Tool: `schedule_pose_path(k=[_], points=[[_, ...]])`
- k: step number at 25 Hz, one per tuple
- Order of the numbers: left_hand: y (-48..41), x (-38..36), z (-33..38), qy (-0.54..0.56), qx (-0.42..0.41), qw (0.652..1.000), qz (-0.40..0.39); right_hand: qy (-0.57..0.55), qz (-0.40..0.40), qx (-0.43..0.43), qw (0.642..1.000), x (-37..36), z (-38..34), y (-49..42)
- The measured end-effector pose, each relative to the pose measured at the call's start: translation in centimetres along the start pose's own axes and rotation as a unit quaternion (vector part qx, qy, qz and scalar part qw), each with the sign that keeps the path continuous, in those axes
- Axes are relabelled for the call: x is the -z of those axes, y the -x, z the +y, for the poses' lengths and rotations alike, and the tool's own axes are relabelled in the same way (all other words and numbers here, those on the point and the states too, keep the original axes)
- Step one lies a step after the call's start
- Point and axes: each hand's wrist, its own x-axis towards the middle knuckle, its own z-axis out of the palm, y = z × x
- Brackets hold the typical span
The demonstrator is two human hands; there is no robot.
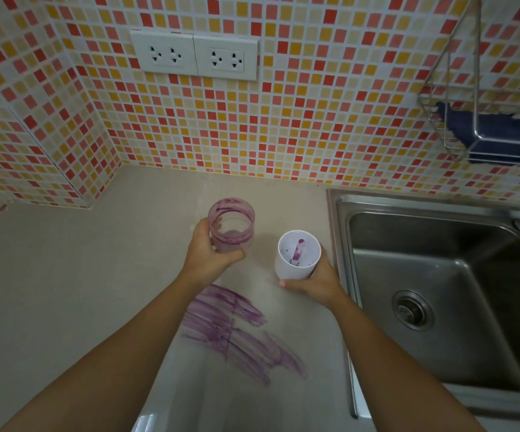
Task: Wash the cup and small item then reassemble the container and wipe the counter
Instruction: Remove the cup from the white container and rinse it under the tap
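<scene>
We are holding a purple-smeared clear cup [232, 226] and a white container [289, 269] above the table [65, 275], one in each grip.
Our left grip [211, 254] is curling round the near side of the clear cup, thumb wrapping its base, and our right grip [311, 282] is closing round the lower wall of the white container, just left of the sink [439, 291]. Both vessels are sitting upright and apart; we cannot tell whether they are resting on the table or lifted off it. A small purple-stained item [298, 251] is leaning inside the white container. A purple smear [236, 325] is spreading over the table between our forearms. On the tiled wall, a double socket [194, 54] is facing us, and a wire rack [448, 145] is carrying a blue cloth [501, 132] above the sink.
</scene>
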Motion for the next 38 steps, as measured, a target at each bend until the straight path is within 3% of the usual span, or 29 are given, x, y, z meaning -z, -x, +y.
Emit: schedule_pose_path(k=[5, 12, 18, 26, 32, 38], points=[[-0.2, -0.7, 5.6, 0.021, -0.054, 0.997, -0.045, 0.092, 0.016, -0.019, 0.995, 1.7, -1.8, 2.1], [2.3, -8.0, 13.7, 0.087, -0.158, 0.966, -0.184, 0.229, 0.146, 0.034, 0.962, 8.9, -1.4, 7.3], [5.3, -20.5, 13.9, 0.082, -0.124, 0.954, -0.259, 0.311, 0.214, 0.013, 0.926, 19.2, 5.8, 8.0], [8.0, -38.1, 10.4, 0.049, -0.054, 0.978, -0.196, 0.395, 0.14, -0.032, 0.907, 35.5, 18.4, 7.0], [8.2, -43.9, 8.3, -0.143, -0.062, 0.977, -0.147, 0.415, 0.109, -0.056, 0.901, 42.2, 26.1, 5.7], [5.8, -47.5, 8.4, -0.412, -0.12, 0.895, -0.119, 0.432, 0.102, -0.049, 0.895, 44.0, 31.0, 4.6]])
